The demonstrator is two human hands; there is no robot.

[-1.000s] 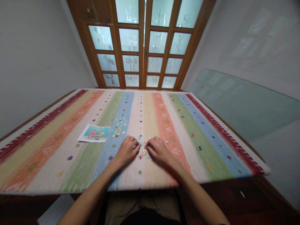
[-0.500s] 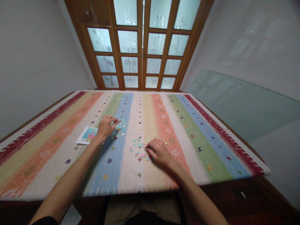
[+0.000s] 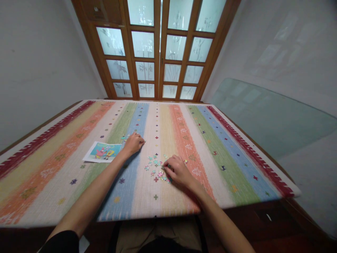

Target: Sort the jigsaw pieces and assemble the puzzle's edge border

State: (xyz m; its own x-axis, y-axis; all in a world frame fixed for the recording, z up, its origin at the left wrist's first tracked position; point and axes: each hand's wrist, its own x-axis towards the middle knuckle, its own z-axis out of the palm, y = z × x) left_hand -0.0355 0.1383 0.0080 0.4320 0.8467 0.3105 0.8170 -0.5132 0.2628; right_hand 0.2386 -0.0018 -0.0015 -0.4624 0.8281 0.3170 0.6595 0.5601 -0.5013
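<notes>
My left hand (image 3: pixel 134 143) is over the blue stripe, thumb and fingertips pinched on a small dark piece, probably a puzzle piece. It largely covers one group of puzzle pieces (image 3: pixel 123 137). My right hand (image 3: pixel 177 168) rests at the right side of another loose pile of small puzzle pieces (image 3: pixel 156 163), green, pink and teal. Its thumb and forefinger are pressed together at a piece too small to make out. Left of my left hand lies a picture card (image 3: pixel 101 152) with a pink and a yellow cartoon figure on teal.
A striped cloth (image 3: pixel 221 182) covers the table, with its near edge just in front of my lap. A glass panel (image 3: pixel 271 112) leans on the right wall. Wooden doors with frosted panes (image 3: pixel 172 73) stand beyond the far edge.
My left hand has moved right, away from the picture card, which now shows more fully. It covers more of the left puzzle pieces. My right hand has hardly moved.
</notes>
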